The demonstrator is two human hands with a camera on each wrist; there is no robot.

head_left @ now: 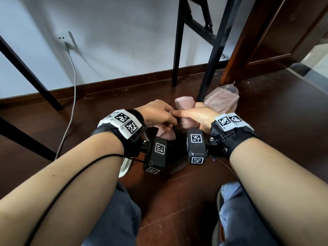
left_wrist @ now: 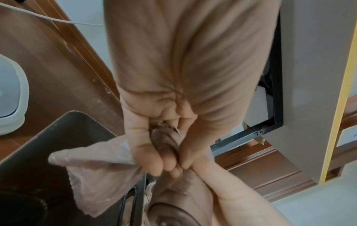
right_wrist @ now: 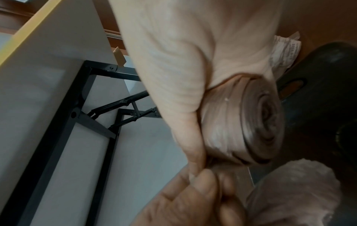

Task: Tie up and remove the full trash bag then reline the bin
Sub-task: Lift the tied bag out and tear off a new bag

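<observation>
Dark brown wooden floor, with two black metal counter legs standing on it near the white wall. One black plastic bin sits low between the person's forearms, largely hidden in the head view by the two wrist cameras. One translucent pink plastic packet lies on the floor behind the hands, touching the right-hand counter leg. One tightly wound roll of pale pink plastic trash bags, its spiral end visible, is held above the bin: the right hand has its grip wrapped around the roll. The left hand pinches the roll's loose pink bag end, which hangs crumpled over the bin rim. Whether a full bag remains inside the bin cannot be told. One grey cable trails from a wall socket.
</observation>
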